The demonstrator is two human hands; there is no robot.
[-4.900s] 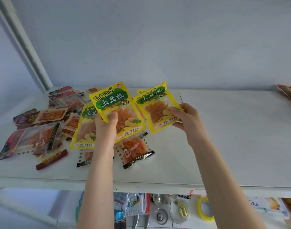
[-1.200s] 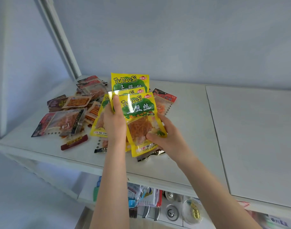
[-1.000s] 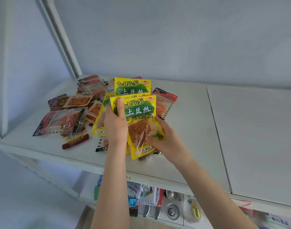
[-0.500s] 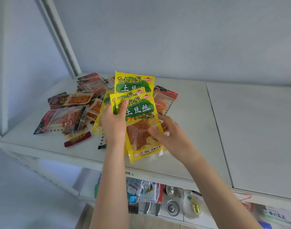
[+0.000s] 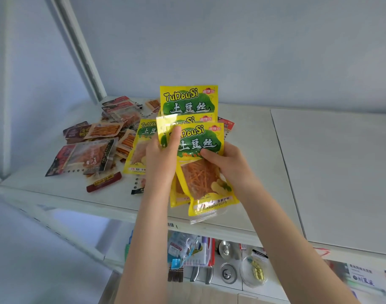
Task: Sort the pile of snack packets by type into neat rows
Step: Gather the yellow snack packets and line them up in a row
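Above the front edge of the flat white shelf [image 5: 262, 176], a fanned stack of glossy yellow plastic snack packets [image 5: 201, 183] was held upright, three or perhaps four of them. The left hand [image 5: 159, 159] gripped its left edge, thumb across the front. The right hand [image 5: 228, 166] pinched the front packet. A crinkly pile of red and brown packets [image 5: 93, 148] lay on the shelf to the left.

Bright, soft and bluish throughout; source out of view. Wall [image 5: 231, 40] evenly lit, flat blue-grey. Only faint shadows on the shelf [image 5: 319, 161], beneath the dark packs [image 5: 89, 156]. White sheen on their clear windows and on the clear foot of the yellow packets [image 5: 200, 143]. Crisp print mid-frame. Post [image 5: 78, 47] slanted and shelf edge bowed by the wide lens. Smeared and out of focus at bottom right, labels [image 5: 363, 279] included.
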